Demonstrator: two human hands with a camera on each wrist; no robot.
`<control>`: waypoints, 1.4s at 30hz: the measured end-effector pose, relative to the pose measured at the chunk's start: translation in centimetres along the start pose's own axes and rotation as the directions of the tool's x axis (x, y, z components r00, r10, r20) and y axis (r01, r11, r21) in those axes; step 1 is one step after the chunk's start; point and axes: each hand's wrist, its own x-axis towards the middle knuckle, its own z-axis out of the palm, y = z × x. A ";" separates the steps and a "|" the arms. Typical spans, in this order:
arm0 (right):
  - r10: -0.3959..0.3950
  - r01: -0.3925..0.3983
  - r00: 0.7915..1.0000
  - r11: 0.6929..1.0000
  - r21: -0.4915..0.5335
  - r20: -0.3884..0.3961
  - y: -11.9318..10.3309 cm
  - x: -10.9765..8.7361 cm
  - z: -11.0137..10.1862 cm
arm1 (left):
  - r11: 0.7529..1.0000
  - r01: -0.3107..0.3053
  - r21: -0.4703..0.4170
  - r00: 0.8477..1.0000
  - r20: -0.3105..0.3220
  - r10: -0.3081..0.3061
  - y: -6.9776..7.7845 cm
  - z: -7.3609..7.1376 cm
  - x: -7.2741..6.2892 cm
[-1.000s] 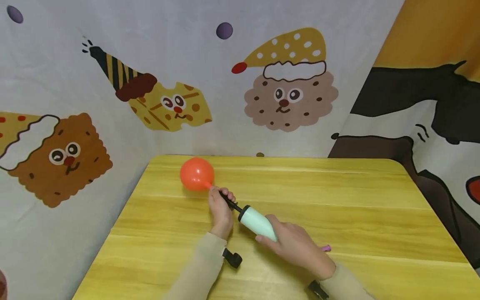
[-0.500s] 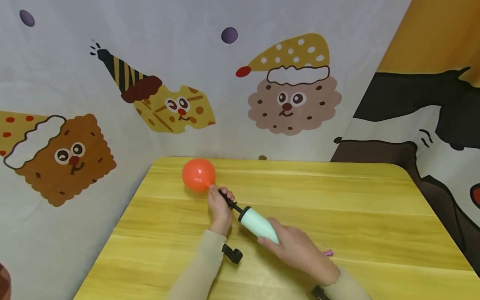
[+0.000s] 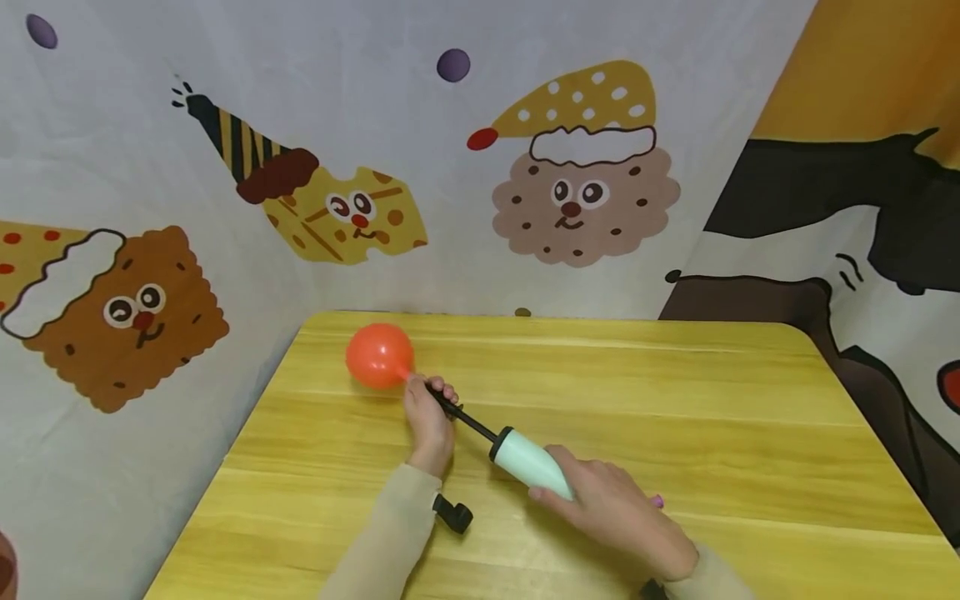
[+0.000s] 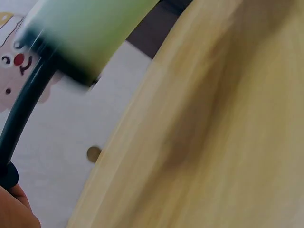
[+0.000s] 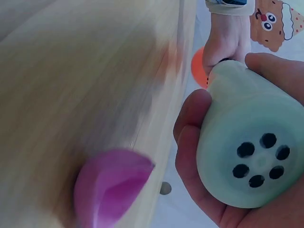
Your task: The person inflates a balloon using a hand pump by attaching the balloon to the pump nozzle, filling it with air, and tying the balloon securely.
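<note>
A round, partly inflated red balloon (image 3: 378, 356) sits over the table's far left part. My left hand (image 3: 429, 421) pinches its neck together with the black end of a hand balloon pump; the nozzle inside is hidden. From there a thin black rod (image 4: 23, 109) runs to the pump's mint-green barrel (image 3: 528, 462). My right hand (image 3: 611, 504) grips that barrel, fingers and thumb wrapped round it. In the right wrist view the barrel's end face (image 5: 261, 161) shows a ring of several dark holes. The pump slants from upper left to lower right above the table.
A limp purple balloon (image 5: 111, 183) lies on the wooden table (image 3: 750, 400), mostly hidden behind my right hand in the head view. Dark wrist camera mounts (image 3: 455, 514) stick out from the sleeves. A printed cloth (image 3: 450, 208) hangs beyond the table's back edge.
The mint barrel has slid back toward the lower right with my right hand, so more black rod shows. My left hand and the red balloon have shifted slightly left.
</note>
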 end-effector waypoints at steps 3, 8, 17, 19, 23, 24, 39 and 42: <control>-0.008 0.008 1.000 1.000 -0.011 -0.012 -0.4 0.7 0.4 | 1.000 0.014 0.024 1.000 0.016 -0.014 -0.5 0.1 -0.8; -0.035 0.036 0.999 0.999 0.007 -0.042 -1.1 2.0 0.9 | 0.999 0.034 0.030 0.999 0.029 -0.035 -1.3 0.8 -2.1; -0.012 0.015 0.999 0.998 0.056 -0.053 -1.3 2.9 1.6 | 0.999 0.036 0.032 0.999 0.029 -0.037 -0.9 1.5 -1.4; 0.001 0.003 0.999 0.997 0.083 -0.049 -1.3 2.7 1.4 | 0.999 0.028 0.017 0.999 0.030 -0.028 -0.5 1.6 -0.8; 0.015 -0.014 1.000 0.993 0.117 -0.008 -0.8 1.4 0.4 | 0.999 -0.015 -0.029 1.000 0.000 0.015 0.7 1.2 0.8; 0.018 -0.019 1.000 0.992 0.125 0.010 -0.6 1.0 0.1 | 0.999 -0.028 -0.034 1.000 -0.013 0.028 0.9 0.9 1.2; -0.017 0.016 1.000 0.999 0.047 0.014 -0.1 0.7 0.8 | 1.000 -0.016 -0.002 0.999 -0.032 0.016 0.3 -0.2 0.2; -0.027 0.028 1.000 0.999 0.042 -0.009 -0.6 1.5 1.2 | 1.000 0.011 0.015 1.000 -0.010 -0.011 -0.4 0.0 -0.8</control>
